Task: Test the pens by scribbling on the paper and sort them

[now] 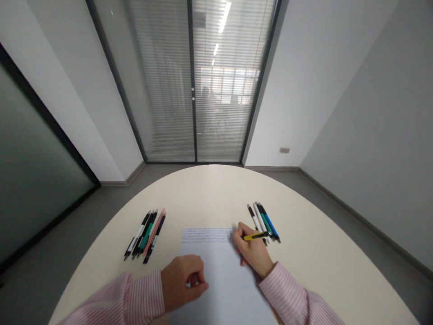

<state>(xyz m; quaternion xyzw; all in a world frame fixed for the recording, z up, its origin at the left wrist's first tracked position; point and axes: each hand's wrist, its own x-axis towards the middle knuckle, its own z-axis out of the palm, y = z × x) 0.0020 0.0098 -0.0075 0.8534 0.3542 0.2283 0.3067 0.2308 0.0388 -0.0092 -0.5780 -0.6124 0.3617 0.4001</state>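
Note:
A white sheet of paper (223, 271) lies in front of me, with several lines of handwriting across its top. In my right hand (252, 250) is a yellow pen (253, 236), gripped near its tip, which my fingers hide. That hand rests on the upper right of the sheet, at the right end of the written lines. My left hand (184, 280) rests on the left part of the sheet, fingers curled in and thumb pointing right. Nothing shows in its grip.
Several pens (145, 234) lie side by side left of the paper. More pens (264, 221) lie just beyond my right hand. The round table (209, 194) has a curved far edge. Behind it stand glass doors with blinds (169, 90) and white walls.

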